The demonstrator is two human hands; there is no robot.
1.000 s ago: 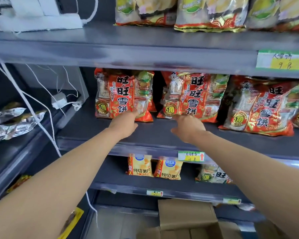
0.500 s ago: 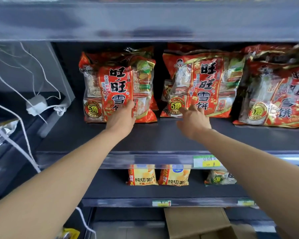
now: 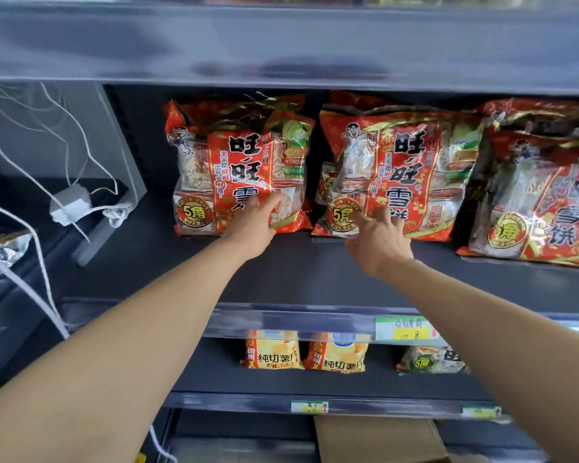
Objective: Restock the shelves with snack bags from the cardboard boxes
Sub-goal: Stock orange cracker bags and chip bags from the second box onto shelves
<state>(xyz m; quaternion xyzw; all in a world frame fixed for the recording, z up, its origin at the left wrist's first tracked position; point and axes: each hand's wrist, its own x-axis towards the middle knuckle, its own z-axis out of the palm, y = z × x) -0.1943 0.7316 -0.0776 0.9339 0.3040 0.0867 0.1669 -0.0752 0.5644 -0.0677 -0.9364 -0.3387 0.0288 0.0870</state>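
Up on the middle shelf [image 3: 315, 272], three red snack bags stand in a row, leaning back. The left hand [image 3: 251, 225] rests on the lower front of the left bag [image 3: 238, 168], its fingers [image 3: 255, 203] fairly straight against the wrapper and the thumb apart. The right hand [image 3: 378, 242] reaches to the middle bag [image 3: 401, 172], fingers spread wide, their tips touching the film just beside the gold roundel. The right bag [image 3: 532, 195] sits apart from both hands, nearer the shelf's front edge. On the shelf below, two yellow bags [image 3: 273, 350] stand side by side. A cardboard box [image 3: 375, 439] shows at the bottom, under the lowest shelf. White cables [image 3: 81, 155] hang at the left.
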